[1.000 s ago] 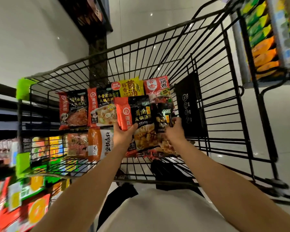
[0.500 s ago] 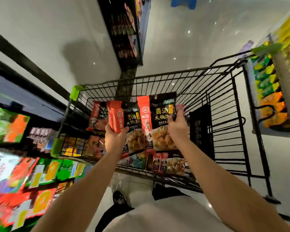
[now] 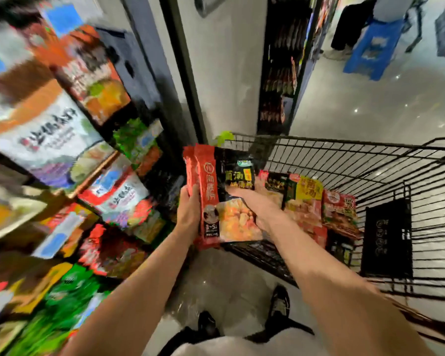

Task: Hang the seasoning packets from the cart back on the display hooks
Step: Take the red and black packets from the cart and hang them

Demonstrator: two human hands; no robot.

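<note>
I hold a small stack of red-and-black seasoning packets (image 3: 217, 196) upright between both hands, just left of the cart. My left hand (image 3: 189, 214) grips the stack's red left edge. From the right, my right hand (image 3: 257, 204) reaches across the front packet, fingers on its face and thumb hidden. More seasoning packets (image 3: 308, 199) lie inside the black wire cart (image 3: 370, 160). The display (image 3: 62, 150) of hanging packets fills the left side, heavily blurred; its hooks cannot be made out.
A dark upright post (image 3: 180, 73) of the display stands just behind the held packets. Another shelf unit (image 3: 283, 73) rises beyond the cart. A person beside a blue stool (image 3: 370, 47) stands at the far right. My shoes (image 3: 280, 301) are on the glossy floor below.
My view has swung left toward the display. Both hands have lifted the packets out of the cart and carried them left, now side by side as one stack.
</note>
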